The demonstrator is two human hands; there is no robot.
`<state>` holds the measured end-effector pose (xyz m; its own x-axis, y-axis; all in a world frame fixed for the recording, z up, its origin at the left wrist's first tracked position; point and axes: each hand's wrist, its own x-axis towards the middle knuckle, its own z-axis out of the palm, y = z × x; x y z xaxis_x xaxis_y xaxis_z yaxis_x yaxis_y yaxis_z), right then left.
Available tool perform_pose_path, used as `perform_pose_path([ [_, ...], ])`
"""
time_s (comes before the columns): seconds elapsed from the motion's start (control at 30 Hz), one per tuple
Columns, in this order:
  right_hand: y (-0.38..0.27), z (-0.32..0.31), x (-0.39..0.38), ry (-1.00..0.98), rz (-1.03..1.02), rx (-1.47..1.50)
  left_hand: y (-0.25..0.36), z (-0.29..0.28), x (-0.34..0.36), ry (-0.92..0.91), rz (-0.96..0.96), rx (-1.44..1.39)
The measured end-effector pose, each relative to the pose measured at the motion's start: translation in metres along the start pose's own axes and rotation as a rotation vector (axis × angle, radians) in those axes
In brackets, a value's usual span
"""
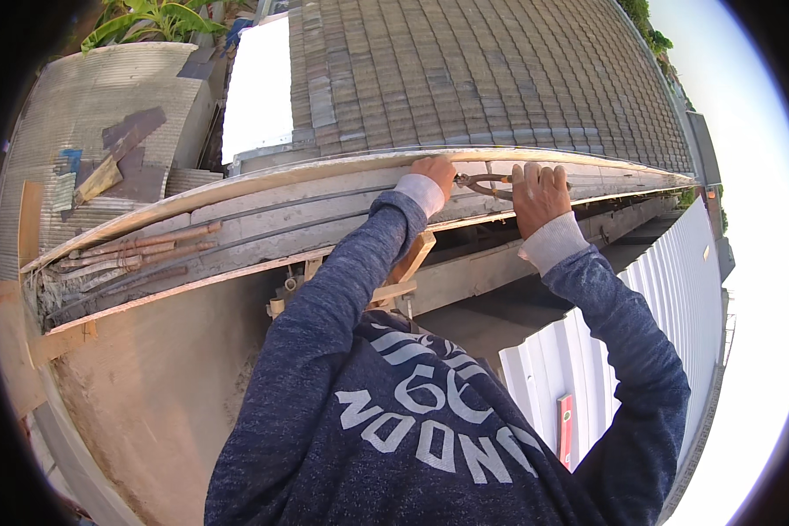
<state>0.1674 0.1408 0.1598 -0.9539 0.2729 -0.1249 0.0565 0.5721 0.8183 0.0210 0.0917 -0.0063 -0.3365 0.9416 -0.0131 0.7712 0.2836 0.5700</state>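
My right hand point(542, 195) is closed on the handles of rusty pincers point(489, 182) inside a long, narrow board-sided trough point(307, 209). The tool's head points left, right beside my left hand point(434, 175), whose fingers are curled at the trough's far rim; what they grip is too small or hidden to make out. Thin dark steel bars point(298, 200) run lengthwise in the trough. At its left end lie rust-coloured bars or pipes point(162, 241) among grey rubble.
Beyond the trough are a tiled roof point(465, 70) and corrugated sheets point(88, 96) with loose scraps. Timber pieces point(412, 263) sit just below the trough, over a dark opening. A white ribbed metal roof point(657, 307) lies at right, a plastered surface point(149, 394) at lower left.
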Motion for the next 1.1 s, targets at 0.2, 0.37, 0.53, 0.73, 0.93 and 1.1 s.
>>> perform_pose_path([
  [0.2, -0.009, -0.037, 0.022, -0.264, -0.172, -0.159, 0.004, -0.012, -0.006, -0.005, -0.040, -0.040],
  [0.37, -0.005, -0.040, 0.018, -0.271, -0.159, -0.118, 0.005, -0.015, -0.004, -0.078, -0.029, -0.029],
  [0.53, -0.014, -0.036, 0.017, -0.382, -0.042, -0.009, 0.003, -0.010, -0.002, -0.061, -0.017, -0.014],
  [0.73, -0.031, -0.041, 0.018, -0.436, -0.035, -0.104, 0.003, -0.009, -0.002, -0.031, 0.012, 0.005],
  [0.93, -0.012, -0.043, 0.017, -0.504, 0.059, 0.055, 0.004, -0.010, -0.003, -0.039, 0.003, 0.006],
  [1.1, -0.009, -0.041, 0.016, -0.546, 0.123, 0.132, 0.002, -0.004, -0.003, 0.037, 0.006, -0.013],
])
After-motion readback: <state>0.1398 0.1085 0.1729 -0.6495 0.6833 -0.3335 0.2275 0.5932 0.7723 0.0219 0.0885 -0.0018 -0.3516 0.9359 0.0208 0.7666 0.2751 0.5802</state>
